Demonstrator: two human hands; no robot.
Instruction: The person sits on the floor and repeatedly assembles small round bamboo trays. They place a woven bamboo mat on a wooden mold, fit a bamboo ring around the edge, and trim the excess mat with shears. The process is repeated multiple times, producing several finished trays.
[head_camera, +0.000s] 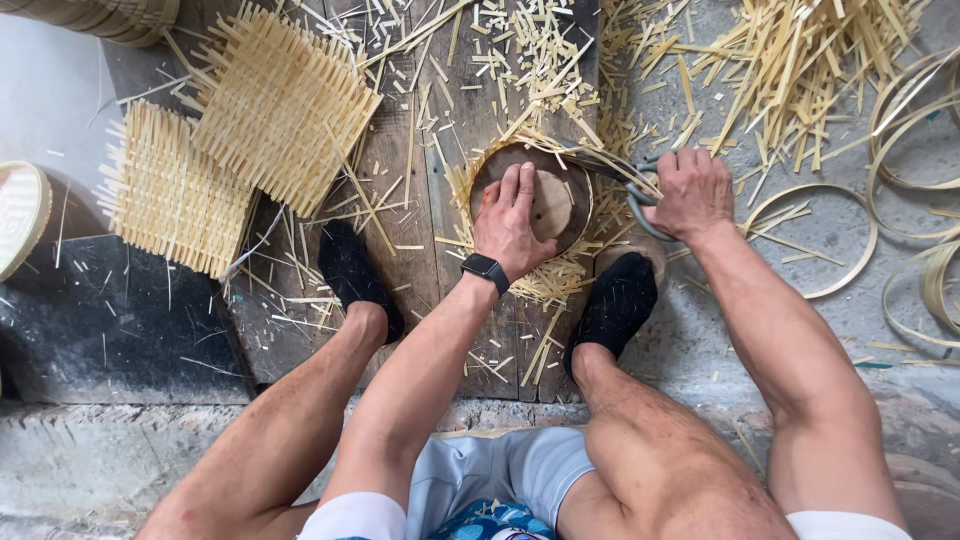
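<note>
Two hands work at a round wooden disc (548, 205) that lies on a woven bamboo mat (560, 275) on the plank floor (440, 120), between two black-socked feet. The left hand (512, 222), a dark watch at its wrist, presses flat on the disc with fingers spread. The right hand (690, 192) is closed around the grey handles of shears (640, 195) at the disc's edge. Two square woven mats (235, 140) lie to the left. Bamboo offcuts (790, 60) litter the planks and grey concrete, with thin bamboo hoops (815, 240) at right.
</note>
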